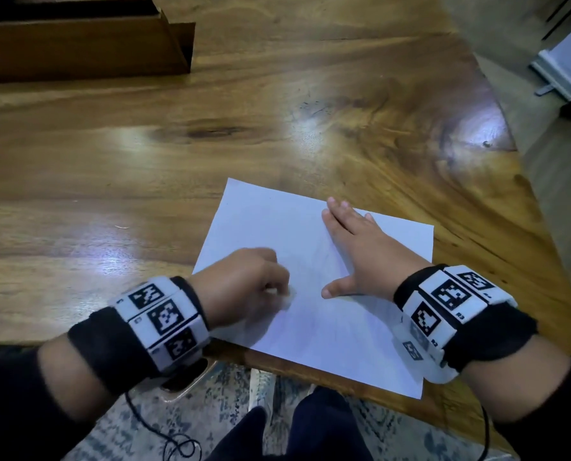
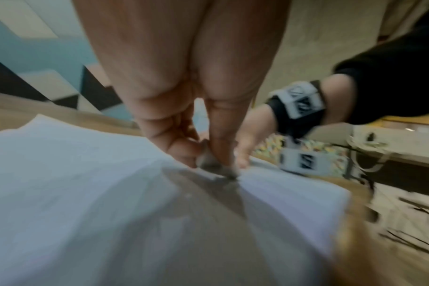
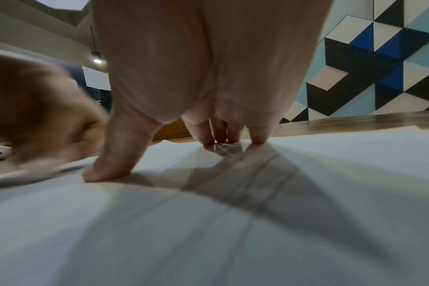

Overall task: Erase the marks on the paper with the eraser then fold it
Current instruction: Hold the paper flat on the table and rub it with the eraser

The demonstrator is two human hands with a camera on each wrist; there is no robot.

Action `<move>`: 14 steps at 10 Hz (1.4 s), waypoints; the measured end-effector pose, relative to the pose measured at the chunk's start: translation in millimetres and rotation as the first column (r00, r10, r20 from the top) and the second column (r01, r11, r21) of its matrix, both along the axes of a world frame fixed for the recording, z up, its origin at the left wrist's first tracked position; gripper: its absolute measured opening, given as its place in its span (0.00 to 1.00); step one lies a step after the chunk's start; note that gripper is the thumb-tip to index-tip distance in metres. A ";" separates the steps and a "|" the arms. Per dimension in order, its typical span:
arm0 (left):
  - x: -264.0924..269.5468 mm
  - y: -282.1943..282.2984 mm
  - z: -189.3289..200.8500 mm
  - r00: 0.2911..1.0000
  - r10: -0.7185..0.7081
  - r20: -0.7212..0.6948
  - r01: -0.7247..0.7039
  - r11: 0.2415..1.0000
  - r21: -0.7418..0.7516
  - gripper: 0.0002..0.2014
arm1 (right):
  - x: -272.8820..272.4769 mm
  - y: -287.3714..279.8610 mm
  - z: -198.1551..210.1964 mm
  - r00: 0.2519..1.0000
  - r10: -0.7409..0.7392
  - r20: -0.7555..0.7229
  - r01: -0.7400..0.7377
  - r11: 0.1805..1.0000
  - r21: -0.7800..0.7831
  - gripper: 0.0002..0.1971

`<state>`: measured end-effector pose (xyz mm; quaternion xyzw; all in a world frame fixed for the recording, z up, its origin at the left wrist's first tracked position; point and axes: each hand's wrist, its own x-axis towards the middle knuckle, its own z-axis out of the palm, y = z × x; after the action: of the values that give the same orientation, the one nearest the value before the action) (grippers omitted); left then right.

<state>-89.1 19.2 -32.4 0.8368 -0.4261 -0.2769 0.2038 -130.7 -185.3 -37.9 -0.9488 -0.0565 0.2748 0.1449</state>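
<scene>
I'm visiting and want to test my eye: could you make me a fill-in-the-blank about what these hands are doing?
1. The left hand pinches an ____.
2. The right hand lies ____ on the paper.
3. The paper lies on a ____ table.
4. The paper is not yet ____.

Missing: eraser; flat; wooden; folded

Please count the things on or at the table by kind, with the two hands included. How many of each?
Paper: 1
Eraser: 1
Hands, left hand and right hand: 2
Marker wristbands: 2
Wooden box: 1
Table: 1
Total: 8
</scene>
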 end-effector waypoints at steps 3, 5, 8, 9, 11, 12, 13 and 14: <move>-14.0 3.7 -0.6 0.995 -0.007 -0.100 0.008 1.000 0.008 0.05 | -0.2 -0.4 -1.6 1.000 -0.001 0.011 0.001 1.000 -0.001 0.61; -4.9 -20.4 -8.0 0.992 0.060 0.107 -0.055 0.997 -0.045 0.09 | 0.0 -1.0 -2.8 1.000 0.009 0.020 -0.009 1.000 -0.001 0.61; 2.4 -39.3 0.6 0.993 0.057 0.107 -0.061 0.997 0.042 0.08 | 0.8 0.2 -2.7 1.000 0.009 0.020 -0.009 1.000 -0.006 0.62; -10.4 -27.2 1.0 0.998 -0.029 0.060 0.025 0.998 0.058 0.11 | 0.6 -0.3 -2.9 1.000 0.006 0.021 -0.006 1.000 -0.003 0.62; -8.1 -27.0 5.0 0.997 -0.067 -0.039 0.070 0.994 0.089 0.06 | -0.3 -0.7 -2.1 1.000 0.009 0.025 -0.009 1.000 0.002 0.61; 0.2 -34.7 -1.9 0.999 -0.021 0.040 0.016 0.993 0.114 0.06 | -0.5 -0.8 -2.2 1.000 0.004 0.025 -0.004 1.000 0.006 0.61; -17.5 -12.7 -13.0 0.991 -0.064 0.113 0.052 0.993 0.102 0.05 | -0.4 -1.1 -2.6 1.000 0.005 0.021 -0.005 1.000 0.005 0.61; -31.9 8.5 -14.2 0.977 -0.187 0.106 0.177 0.979 0.097 0.04 | -0.5 -1.1 -2.3 1.000 0.009 0.023 -0.009 1.000 0.000 0.61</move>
<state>-121.0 27.6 -46.6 0.8169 -0.4995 -0.2641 0.1160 -131.3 -186.4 -40.2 -0.9516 -0.0625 0.2647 0.1428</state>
